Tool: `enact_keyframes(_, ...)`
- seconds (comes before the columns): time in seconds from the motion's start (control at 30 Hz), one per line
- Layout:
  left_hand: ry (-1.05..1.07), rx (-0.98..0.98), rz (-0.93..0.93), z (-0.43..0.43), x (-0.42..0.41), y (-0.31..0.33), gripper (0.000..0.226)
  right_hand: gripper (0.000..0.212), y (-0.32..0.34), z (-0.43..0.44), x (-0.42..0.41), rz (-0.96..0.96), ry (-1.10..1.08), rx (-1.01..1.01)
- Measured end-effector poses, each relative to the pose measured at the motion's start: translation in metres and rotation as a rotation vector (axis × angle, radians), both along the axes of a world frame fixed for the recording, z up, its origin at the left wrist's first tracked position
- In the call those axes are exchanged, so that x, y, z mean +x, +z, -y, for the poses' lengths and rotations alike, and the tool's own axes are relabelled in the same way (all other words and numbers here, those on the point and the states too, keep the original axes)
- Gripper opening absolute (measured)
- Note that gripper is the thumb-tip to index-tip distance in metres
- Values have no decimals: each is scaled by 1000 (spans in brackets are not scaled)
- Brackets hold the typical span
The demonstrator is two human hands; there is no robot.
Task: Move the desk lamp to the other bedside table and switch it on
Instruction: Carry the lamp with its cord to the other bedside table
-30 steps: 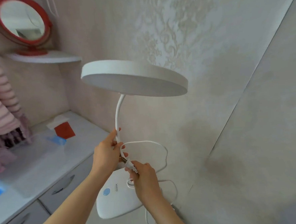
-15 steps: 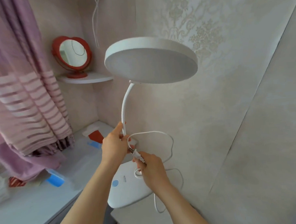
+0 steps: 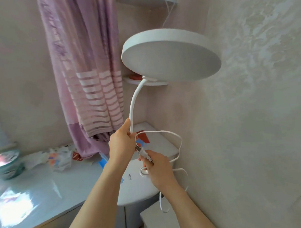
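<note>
Carry phase: left hand (image 3: pixel 120 145) grips lamp (image 3: pixel 170 55) neck, right hand (image 3: pixel 157 166) closed on plug (image 3: pixel 145 154); we keep cord (image 3: pixel 179 147) gathered, base level w/ worktop (image 3: pixel 45 190).

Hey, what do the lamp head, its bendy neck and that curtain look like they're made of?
Lamp head: likely matte white plastic, smooth and evenly dull with a moulded rim. Neck: a white, faintly glossy tube, probably plastic or rubber-coated, curved without kinks. Curtain: thin pinkish-purple woven fabric, semi-sheer, hanging in soft folds with paler stripes.
</note>
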State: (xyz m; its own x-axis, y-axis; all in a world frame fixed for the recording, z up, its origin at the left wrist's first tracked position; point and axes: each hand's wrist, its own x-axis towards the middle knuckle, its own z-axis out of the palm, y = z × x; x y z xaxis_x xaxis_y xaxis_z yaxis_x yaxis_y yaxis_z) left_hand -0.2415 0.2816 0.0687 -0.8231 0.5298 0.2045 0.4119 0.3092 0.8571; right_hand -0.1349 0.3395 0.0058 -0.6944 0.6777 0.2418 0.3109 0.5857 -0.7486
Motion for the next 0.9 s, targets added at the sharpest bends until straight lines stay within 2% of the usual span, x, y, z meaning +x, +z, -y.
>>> enact_keyframes(0.3,364,49,23,61,-2,10,16,26,15,23,-29,-48,380,-44)
enact_keyframes(0.4,488,57,-3,88,7,9,29,21,16,42,-30,-47,505,-61)
enact_keyframes(0.5,606,103,45,120,17,9,47,24,21,68,-29,-29,641,-37)
enact_keyframes(0.8,870,141,28,228,49,10,56,22,22,160,-32,-16,939,-23)
enact_keyframes(0.9,940,85,-15,265,56,10,55,22,25,195,-33,-15,1016,-22)
